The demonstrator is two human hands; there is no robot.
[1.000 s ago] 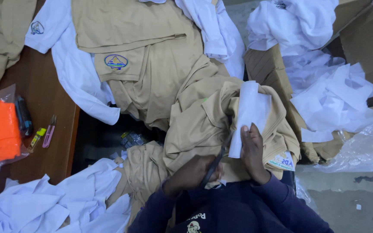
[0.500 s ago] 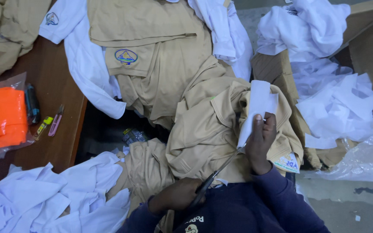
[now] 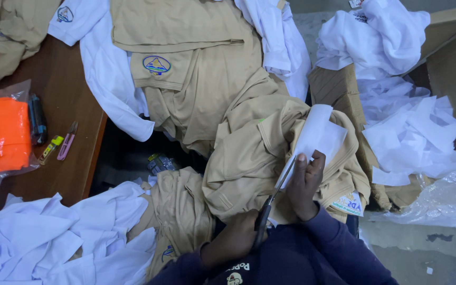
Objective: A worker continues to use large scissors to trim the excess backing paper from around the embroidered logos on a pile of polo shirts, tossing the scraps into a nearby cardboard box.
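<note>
My right hand (image 3: 304, 184) pinches a white fabric piece (image 3: 320, 134) and holds it up over a crumpled tan shirt (image 3: 249, 158) on my lap. Lower and to the left, my left hand (image 3: 233, 244) grips a pair of scissors (image 3: 275, 198). Their blades point up and right, with the tips at the lower edge of the white piece beside my right fingers. Both arms are in dark blue sleeves.
More tan shirts with a round badge (image 3: 157, 64) and white garments (image 3: 109, 89) lie ahead. A brown table (image 3: 64, 158) at left carries an orange packet in plastic (image 3: 1, 134), a small pink clipper (image 3: 67, 141) and a pen. White scraps (image 3: 412, 132) fill a cardboard box (image 3: 449, 58) at right. White cloth (image 3: 54, 237) is piled at lower left.
My left hand has brought the scissors up so that the blades reach the white piece. My right hand keeps hold of the piece and has shifted slightly lower.
</note>
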